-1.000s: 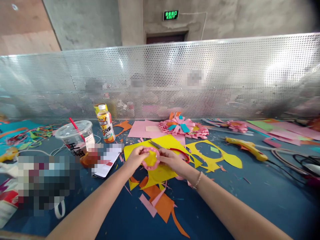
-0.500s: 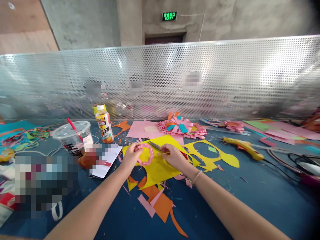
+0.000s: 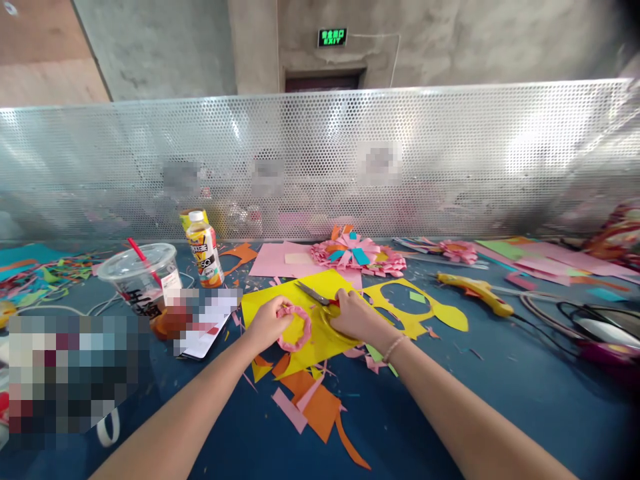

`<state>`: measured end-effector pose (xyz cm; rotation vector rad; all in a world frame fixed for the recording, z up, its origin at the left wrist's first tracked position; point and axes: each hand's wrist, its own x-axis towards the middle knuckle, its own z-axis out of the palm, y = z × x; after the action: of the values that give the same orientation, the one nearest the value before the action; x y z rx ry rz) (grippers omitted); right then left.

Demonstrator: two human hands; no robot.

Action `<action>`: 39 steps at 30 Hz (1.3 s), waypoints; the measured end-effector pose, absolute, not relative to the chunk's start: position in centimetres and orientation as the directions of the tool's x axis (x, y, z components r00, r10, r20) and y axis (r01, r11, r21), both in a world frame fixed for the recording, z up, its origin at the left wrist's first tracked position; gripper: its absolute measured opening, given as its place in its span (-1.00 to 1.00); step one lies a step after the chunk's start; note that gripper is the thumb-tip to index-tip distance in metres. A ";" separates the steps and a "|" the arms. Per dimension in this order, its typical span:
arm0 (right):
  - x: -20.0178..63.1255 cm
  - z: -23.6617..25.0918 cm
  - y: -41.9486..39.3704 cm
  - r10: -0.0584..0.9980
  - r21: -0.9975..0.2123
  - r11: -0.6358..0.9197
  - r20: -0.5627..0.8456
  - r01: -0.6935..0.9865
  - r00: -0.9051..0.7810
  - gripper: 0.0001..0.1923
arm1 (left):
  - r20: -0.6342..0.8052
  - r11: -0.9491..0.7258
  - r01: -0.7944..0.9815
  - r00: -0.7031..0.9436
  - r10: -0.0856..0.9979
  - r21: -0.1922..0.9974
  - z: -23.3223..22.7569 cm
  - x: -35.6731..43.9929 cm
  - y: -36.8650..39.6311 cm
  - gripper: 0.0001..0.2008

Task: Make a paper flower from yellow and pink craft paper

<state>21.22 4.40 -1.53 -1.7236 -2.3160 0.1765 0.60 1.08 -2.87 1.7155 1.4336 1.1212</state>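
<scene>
My left hand (image 3: 273, 325) pinches the upper left edge of a pink paper ring (image 3: 307, 328), which looks folded or braided all the way round. The ring hangs over a large yellow paper sheet (image 3: 280, 290) with cut-out parts. Closed around the handles of a pair of scissors (image 3: 311, 293) is my right hand (image 3: 357, 319). The metal blades point up and to the left, apart from the ring; a bit of red handle shows by my fingers. Most of the handles are hidden in my palm.
Orange and pink scraps (image 3: 317, 410) lie in front. Pink paper flowers (image 3: 357, 255) sit behind on pink paper. A yellow glue gun (image 3: 475, 291) with cables is at right. On the left stand a drink cup (image 3: 137, 267), a bottle (image 3: 205, 253) and a phone-like slab (image 3: 213, 333).
The ring has turned and moved slightly down and right with my left hand. My right hand has shifted its hold onto the scissors' handles, and more of the blades shows.
</scene>
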 end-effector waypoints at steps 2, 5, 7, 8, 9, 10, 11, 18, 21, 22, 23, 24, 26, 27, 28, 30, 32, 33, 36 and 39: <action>21.4 -1.3 4.2 0.956 -0.232 0.292 0.104 0.928 -0.275 -0.75 | 0.221 -0.216 0.457 0.043 0.974 0.863 -2.9 0.6 1.1 -0.86; 21.8 -1.1 4.0 0.950 -0.196 0.310 0.097 0.930 -0.296 -0.77 | 0.215 -0.214 0.503 0.056 0.975 0.837 -2.7 0.7 1.1 -0.87; 22.0 -1.1 4.1 0.953 -0.183 0.302 0.090 0.935 -0.290 -0.76 | 0.203 -0.202 0.535 0.057 0.977 0.820 -2.6 0.7 1.1 -0.87; 22.1 -1.0 4.1 0.957 -0.179 0.289 0.082 0.941 -0.278 -0.75 | 0.199 -0.198 0.546 0.058 0.978 0.814 -2.6 0.7 1.1 -0.87; 22.2 -1.0 4.3 0.961 -0.177 0.276 0.076 0.945 -0.267 -0.74 | 0.197 -0.197 0.553 0.061 0.979 0.809 -2.6 0.7 1.1 -0.87; 22.4 -0.9 4.4 0.965 -0.176 0.262 0.071 0.949 -0.253 -0.72 | 0.196 -0.198 0.557 0.064 0.979 0.806 -2.5 0.7 1.1 -0.88; 22.7 -0.7 4.6 0.969 -0.177 0.246 0.064 0.953 -0.238 -0.71 | 0.194 -0.197 0.560 0.067 0.979 0.804 -2.5 0.7 1.1 -0.88; 25.4 0.3 6.5 0.990 -0.196 0.041 0.141 0.980 -0.013 -0.54 | 0.184 -0.185 0.578 0.062 0.981 0.795 -2.6 0.7 1.1 -0.87; 26.9 0.2 7.4 0.977 -0.216 -0.010 0.206 0.976 0.055 -0.43 | 0.191 -0.193 0.570 0.064 0.980 0.798 -2.6 0.7 1.0 -0.86; 27.3 0.0 7.7 0.977 -0.213 -0.024 0.200 0.977 0.067 -0.42 | 0.191 -0.195 0.570 0.067 0.979 0.798 -2.6 0.7 1.0 -0.87; 27.7 -0.2 7.9 0.980 -0.203 -0.039 0.184 0.978 0.077 -0.41 | 0.192 -0.197 0.570 0.071 0.979 0.798 -2.6 0.7 1.0 -0.87; 28.0 -0.4 8.1 0.984 -0.187 -0.043 0.162 0.981 0.074 -0.42 | 0.190 -0.199 0.571 0.075 0.979 0.796 -2.6 0.7 1.0 -0.87; 28.4 -0.8 8.5 0.993 -0.152 -0.023 0.112 0.988 0.041 -0.48 | 0.189 -0.197 0.579 0.075 0.979 0.791 -2.5 0.7 1.0 -0.87; 28.5 -0.9 8.6 0.995 -0.140 -0.003 0.095 0.990 0.016 -0.54 | 0.190 -0.198 0.582 0.075 0.979 0.789 -2.5 0.7 1.0 -0.87; 28.6 -1.1 8.7 0.996 -0.131 0.017 0.084 0.991 -0.006 -0.59 | 0.191 -0.199 0.583 0.076 0.979 0.787 -2.5 0.7 1.0 -0.87; 28.7 -1.3 8.9 0.997 -0.121 0.037 0.074 0.992 -0.028 -0.67 | 0.196 -0.205 0.581 0.079 0.977 0.788 -2.5 0.7 0.9 -0.87; 28.7 -1.4 9.1 0.997 -0.115 0.033 0.068 0.993 -0.025 -0.68 | 0.204 -0.216 0.574 0.086 0.975 0.790 -2.4 0.7 0.8 -0.87; 28.7 -1.4 9.1 0.998 -0.113 0.027 0.063 0.993 -0.020 -0.67 | 0.206 -0.219 0.569 0.089 0.975 0.792 -2.4 0.7 0.8 -0.87; 28.8 -1.5 9.2 0.999 -0.117 0.006 0.051 0.993 0.000 -0.66 | 0.208 -0.219 0.564 0.085 0.974 0.796 -2.3 0.7 0.8 -0.86; 28.9 -1.6 9.2 0.997 -0.131 -0.015 0.072 0.991 0.025 -0.63 | 0.208 -0.218 0.575 0.084 0.975 0.789 -2.4 0.7 0.8 -0.86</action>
<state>28.89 9.24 -1.65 -2.1401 -2.0976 0.0606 0.72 0.81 -2.37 1.8495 1.5242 1.0044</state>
